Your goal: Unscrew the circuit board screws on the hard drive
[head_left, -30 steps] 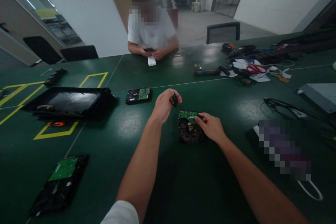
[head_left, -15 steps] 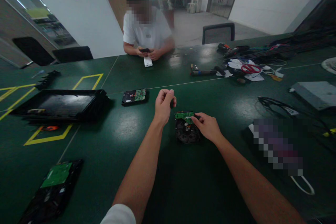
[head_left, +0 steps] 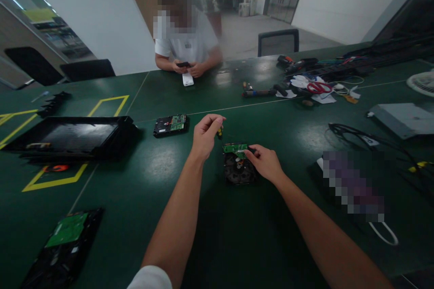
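A black hard drive [head_left: 237, 169] with a green circuit board [head_left: 234, 148] at its far end lies on the green table [head_left: 237, 235] in front of me. My left hand [head_left: 204, 135] is closed around a small screwdriver [head_left: 219, 132] whose tip points down at the board's left corner. My right hand [head_left: 266, 162] rests on the drive's right side, fingers pinching the board's edge.
A second hard drive [head_left: 170, 124] lies further back, a third [head_left: 63, 244] at the near left. A black tray [head_left: 73, 135] sits left on yellow floor-tape marks. Tools, red scissors [head_left: 318, 87] and cables clutter the far right. A person [head_left: 183, 36] sits opposite holding a phone.
My left hand has shifted slightly, turning the screwdriver above the board. My right hand stays on the drive. The view has drifted a little to the right.
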{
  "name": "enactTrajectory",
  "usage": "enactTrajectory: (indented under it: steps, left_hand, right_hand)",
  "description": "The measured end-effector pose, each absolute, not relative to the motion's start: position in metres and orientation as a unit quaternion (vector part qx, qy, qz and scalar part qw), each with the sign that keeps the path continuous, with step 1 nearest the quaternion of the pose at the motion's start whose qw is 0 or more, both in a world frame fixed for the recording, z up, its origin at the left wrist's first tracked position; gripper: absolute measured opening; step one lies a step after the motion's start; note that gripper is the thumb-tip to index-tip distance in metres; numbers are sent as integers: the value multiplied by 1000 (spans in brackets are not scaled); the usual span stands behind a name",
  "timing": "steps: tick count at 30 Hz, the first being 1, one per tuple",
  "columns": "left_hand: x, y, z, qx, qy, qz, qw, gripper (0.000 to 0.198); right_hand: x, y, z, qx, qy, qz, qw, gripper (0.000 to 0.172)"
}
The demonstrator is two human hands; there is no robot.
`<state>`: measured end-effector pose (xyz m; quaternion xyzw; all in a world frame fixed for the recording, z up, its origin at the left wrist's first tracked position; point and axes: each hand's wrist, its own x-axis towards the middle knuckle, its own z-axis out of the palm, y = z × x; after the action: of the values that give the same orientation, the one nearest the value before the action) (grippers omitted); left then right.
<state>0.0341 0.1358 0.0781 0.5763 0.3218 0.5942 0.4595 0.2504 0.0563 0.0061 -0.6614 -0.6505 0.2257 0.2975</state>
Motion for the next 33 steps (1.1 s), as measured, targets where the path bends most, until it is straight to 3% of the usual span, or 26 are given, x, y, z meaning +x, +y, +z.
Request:
enactTrajectory:
  steps: [13, 18, 23, 33]
  left_hand:
    - [45, 132, 82, 494, 247, 604, 575, 21]
    - [46, 133, 77, 478, 234, 612, 585, 8]
    - [45, 136, 73, 475, 261, 628, 559, 16]
    - [35, 136, 81, 560, 329, 592, 477, 10]
  right_hand:
    - [250, 56, 9, -658, -656, 230, 290, 41]
    - [251, 57, 5, -658, -660, 213, 295, 40]
    - [251, 57, 4, -662, -656, 220, 288, 43]
    - [251, 56, 7, -662, -654, 232, 284, 45]
